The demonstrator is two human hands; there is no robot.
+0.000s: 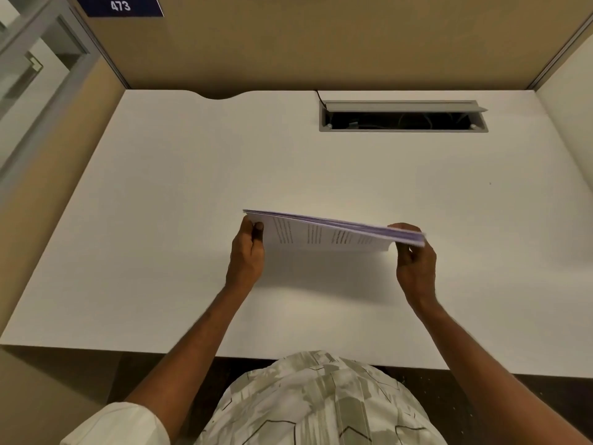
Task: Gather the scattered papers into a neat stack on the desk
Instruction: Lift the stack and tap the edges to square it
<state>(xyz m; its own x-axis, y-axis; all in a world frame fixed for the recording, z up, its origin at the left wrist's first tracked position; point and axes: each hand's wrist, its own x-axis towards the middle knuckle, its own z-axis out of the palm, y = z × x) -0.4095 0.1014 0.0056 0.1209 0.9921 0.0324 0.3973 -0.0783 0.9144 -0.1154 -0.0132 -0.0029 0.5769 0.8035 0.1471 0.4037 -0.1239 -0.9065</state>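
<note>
A stack of printed papers (324,234) stands on its long edge on the white desk (160,220), tilted away from me so the printed side faces me. My left hand (246,252) grips the stack's left end. My right hand (414,258) grips its right end, where the sheet edges look slightly fanned and blurred. No loose sheets lie elsewhere on the desk.
An open cable slot (403,118) with a raised grey lid is set into the desk at the back right. Tan partition walls (321,43) close the desk at the back and sides. A sign reading 473 (120,6) hangs at the top left.
</note>
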